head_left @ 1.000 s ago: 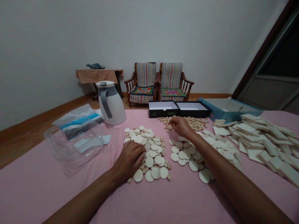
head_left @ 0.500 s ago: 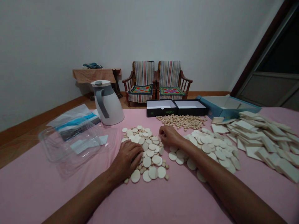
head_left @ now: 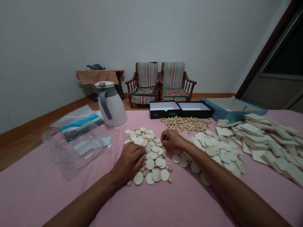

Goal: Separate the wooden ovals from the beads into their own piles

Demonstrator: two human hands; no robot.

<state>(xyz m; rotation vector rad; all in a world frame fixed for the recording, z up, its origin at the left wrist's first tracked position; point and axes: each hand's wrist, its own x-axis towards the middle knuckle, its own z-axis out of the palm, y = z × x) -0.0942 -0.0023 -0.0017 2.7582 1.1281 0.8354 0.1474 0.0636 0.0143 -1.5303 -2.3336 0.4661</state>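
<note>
A heap of pale wooden discs (head_left: 151,154) lies in the middle of the pink table (head_left: 165,205). My left hand (head_left: 131,160) rests palm down on the heap's left edge, fingers spread flat over the discs. My right hand (head_left: 171,140) sits at the heap's right side with its fingers curled together in a pinch over the discs; what it holds is hidden. A second spread of larger discs (head_left: 213,151) lies under and beside my right forearm. Small wooden beads (head_left: 187,123) form a pile farther back.
A white jug (head_left: 111,104) stands at the back left, beside a clear plastic container (head_left: 78,145). Two black open boxes (head_left: 180,109) and a blue box (head_left: 232,108) line the far edge. Square wooden tiles (head_left: 267,138) are heaped at the right. Two striped chairs stand by the wall.
My right hand has drawn back from the bead pile to the right side of the disc heap, fingers pinched. My left hand has stayed on the discs.
</note>
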